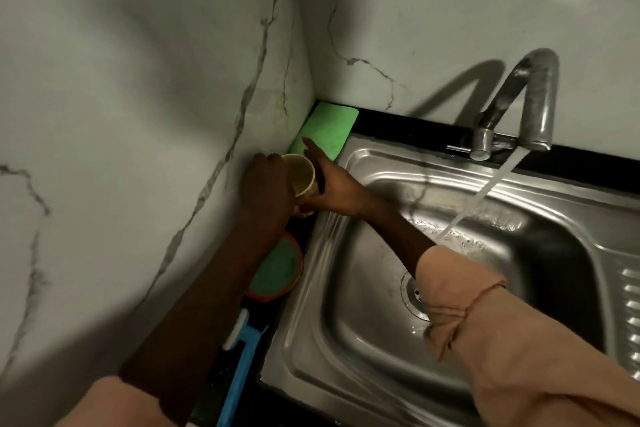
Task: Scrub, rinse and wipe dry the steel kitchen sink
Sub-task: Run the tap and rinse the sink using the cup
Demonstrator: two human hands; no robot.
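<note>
Steel sink (346,340), one tap (535,104) running; two hands' fingers clamp one paper cup (303,175).

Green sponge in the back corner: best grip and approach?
Probably pinch the green sponge across its short width at the end towards the sink, coming from above. It lies flat against the wall, so that side is blocked, and the paper cup and both hands crowd its near end.
</note>
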